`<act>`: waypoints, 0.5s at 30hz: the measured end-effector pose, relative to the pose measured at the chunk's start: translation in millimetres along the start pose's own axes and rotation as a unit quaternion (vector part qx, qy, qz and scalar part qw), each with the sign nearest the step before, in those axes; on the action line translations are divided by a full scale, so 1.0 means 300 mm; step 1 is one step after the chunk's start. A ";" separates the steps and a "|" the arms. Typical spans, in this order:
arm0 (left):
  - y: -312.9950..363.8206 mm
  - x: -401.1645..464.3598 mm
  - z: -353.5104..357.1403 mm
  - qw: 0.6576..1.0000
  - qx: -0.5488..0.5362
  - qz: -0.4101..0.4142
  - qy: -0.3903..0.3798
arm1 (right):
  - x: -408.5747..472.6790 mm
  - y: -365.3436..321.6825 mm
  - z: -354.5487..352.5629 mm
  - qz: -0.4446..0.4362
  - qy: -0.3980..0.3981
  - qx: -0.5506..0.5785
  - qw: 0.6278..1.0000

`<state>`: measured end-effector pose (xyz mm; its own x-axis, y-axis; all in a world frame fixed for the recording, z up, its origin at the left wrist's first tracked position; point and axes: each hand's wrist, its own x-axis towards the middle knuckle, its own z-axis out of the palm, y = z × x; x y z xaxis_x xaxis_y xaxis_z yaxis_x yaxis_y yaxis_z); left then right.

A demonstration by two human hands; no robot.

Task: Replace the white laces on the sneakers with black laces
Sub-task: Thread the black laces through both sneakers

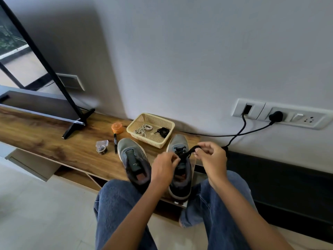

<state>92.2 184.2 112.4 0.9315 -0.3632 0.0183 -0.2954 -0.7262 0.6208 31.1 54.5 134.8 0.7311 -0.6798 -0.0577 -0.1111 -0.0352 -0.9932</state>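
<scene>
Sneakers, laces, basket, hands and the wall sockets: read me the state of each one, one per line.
Left sneaker: no lace, on the wooden shelf.
Right sneaker: partly laced in black near the toe.
Black lace: threaded in the right sneaker, free end pulled up.
Left hand: pinching the lace at the eyelets.
Right hand: pinching the free end.
White laces: coiled in the basket.
Spare black lace: bundled in the basket.
Black plug: plugged into the wall socket.

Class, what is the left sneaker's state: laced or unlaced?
Unlaced: the left sneaker shows a bare tongue, with no lace visible across it.

Wooden shelf (54, 136); sneakers (133, 159), basket (167, 139), pen (115, 141).
</scene>
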 end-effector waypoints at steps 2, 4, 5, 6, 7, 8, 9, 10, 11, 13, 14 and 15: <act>0.000 -0.012 0.047 0.999 0.033 -0.006 -0.032 | -0.007 -0.009 0.008 0.017 -0.028 0.017 0.999; 0.007 -0.017 0.076 0.996 0.069 0.001 -0.049 | -0.012 -0.007 0.017 0.029 -0.063 0.015 0.997; 0.012 -0.018 0.083 0.993 0.104 0.010 -0.053 | -0.014 -0.002 0.021 0.036 -0.081 0.011 0.996; 0.016 -0.018 0.089 0.987 0.150 0.021 -0.055 | -0.017 0.007 0.025 0.045 -0.096 0.005 0.994; 0.018 -0.019 0.093 0.978 0.198 0.029 -0.057 | -0.020 0.017 0.027 0.052 -0.108 -0.004 0.993; 0.014 -0.021 0.100 0.969 0.237 0.029 -0.058 | -0.023 0.032 0.030 0.058 -0.117 -0.013 0.991; 0.009 -0.023 0.107 0.962 0.264 0.027 -0.063 | -0.025 0.050 0.033 0.063 -0.124 -0.025 0.990; 0.002 -0.027 0.116 0.958 0.276 0.021 -0.073 | -0.026 0.072 0.037 0.064 -0.126 -0.041 0.989; -0.008 -0.030 0.125 0.957 0.276 0.012 -0.083 | -0.023 0.099 0.043 0.058 -0.126 -0.067 0.988; -0.037 -0.033 0.141 0.970 0.222 -0.016 -0.101 | -0.014 0.152 0.053 0.029 -0.126 -0.144 0.981; -0.051 -0.037 0.145 0.979 0.170 -0.036 -0.106 | -0.013 0.172 0.057 0.010 -0.125 -0.182 0.975; -0.061 -0.045 0.142 0.987 0.112 -0.056 -0.099 | -0.013 0.188 0.060 -0.011 -0.121 -0.219 0.968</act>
<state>76.1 177.5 67.3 0.9077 -0.3642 -0.2085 -0.2531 -0.8714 0.4202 34.2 68.4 77.1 0.8667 -0.4860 -0.1124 -0.3300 -0.3898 -0.8597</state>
